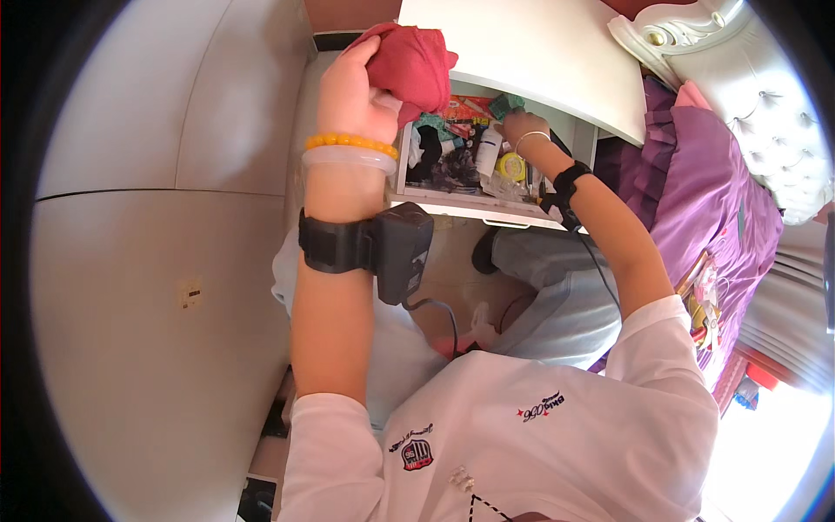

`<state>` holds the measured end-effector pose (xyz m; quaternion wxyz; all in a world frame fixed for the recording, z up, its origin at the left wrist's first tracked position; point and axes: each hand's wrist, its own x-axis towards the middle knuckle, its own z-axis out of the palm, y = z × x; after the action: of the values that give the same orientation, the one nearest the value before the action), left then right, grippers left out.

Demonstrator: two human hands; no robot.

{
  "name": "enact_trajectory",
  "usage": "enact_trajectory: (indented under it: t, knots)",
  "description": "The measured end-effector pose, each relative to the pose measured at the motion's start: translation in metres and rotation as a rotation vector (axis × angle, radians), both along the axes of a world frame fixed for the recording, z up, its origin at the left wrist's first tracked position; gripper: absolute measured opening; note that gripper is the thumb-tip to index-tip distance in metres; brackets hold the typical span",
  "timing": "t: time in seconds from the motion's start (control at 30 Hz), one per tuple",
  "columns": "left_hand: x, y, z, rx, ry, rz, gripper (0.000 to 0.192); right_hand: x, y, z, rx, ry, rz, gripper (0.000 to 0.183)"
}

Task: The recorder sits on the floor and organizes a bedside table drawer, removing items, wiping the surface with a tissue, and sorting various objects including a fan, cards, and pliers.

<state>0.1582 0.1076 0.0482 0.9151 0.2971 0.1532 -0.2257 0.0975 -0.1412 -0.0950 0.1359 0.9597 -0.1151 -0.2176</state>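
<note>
My left hand point(355, 88) grips a crumpled red cloth point(417, 65), raised over the left end of an open white drawer point(450, 205). Inside the drawer, toward its back, is my right hand point(525, 127), curled with its fingers partly hidden. It is right by a small green item point(505, 104); whether it grips this item is unclear. Below that hand lie a white tube point(488, 150) and a round yellow object point(511, 167). Black and dark items point(427, 153) fill the drawer's left side, with a red-orange packet point(466, 107) behind them.
The drawer is in a white nightstand point(522, 39) whose top overhangs its back. A tall pale cabinet point(163, 293) stands close on the left. To the right is a bed with a purple cover point(711, 176) and a tufted white headboard point(770, 104). A cable point(440, 307) hangs from my left wrist device.
</note>
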Motion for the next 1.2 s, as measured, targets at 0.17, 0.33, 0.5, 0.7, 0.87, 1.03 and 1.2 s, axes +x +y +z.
enact_trajectory:
  t: [0.17, 0.33, 0.5, 0.7, 0.87, 1.03, 1.2]
  knots:
    - [-0.003, 0.008, 0.007, 0.044, 0.0, 0.013, 0.022, 0.004, -0.007, 0.003, 0.118, -0.05, -0.057, 0.037]
    - [-0.002, 0.008, 0.006, 0.046, -0.005, 0.02, 0.022, 0.002, -0.001, 0.006, 0.008, 0.001, -0.052, 0.036]
    - [-0.001, 0.002, 0.004, 0.087, 0.047, 0.036, 0.022, 0.007, -0.008, -0.008, 0.027, -0.052, 0.001, 0.03]
    - [-0.001, 0.001, 0.003, 0.07, -0.028, -0.012, 0.022, 0.007, -0.034, 0.001, 0.05, -0.073, 0.13, 0.022]
    - [0.004, 0.005, 0.0, 0.064, 0.012, 0.009, 0.023, -0.021, -0.03, 0.047, 0.035, 0.047, 0.378, 0.018]
    - [0.003, -0.007, 0.002, -0.005, -0.047, -0.166, 0.024, -0.108, -0.006, 0.133, 0.257, -0.452, 0.483, 0.015]
    - [0.031, 0.013, -0.044, 0.005, -0.175, -0.377, 0.03, -0.237, -0.003, 0.217, 0.14, -0.884, 0.267, 0.011]
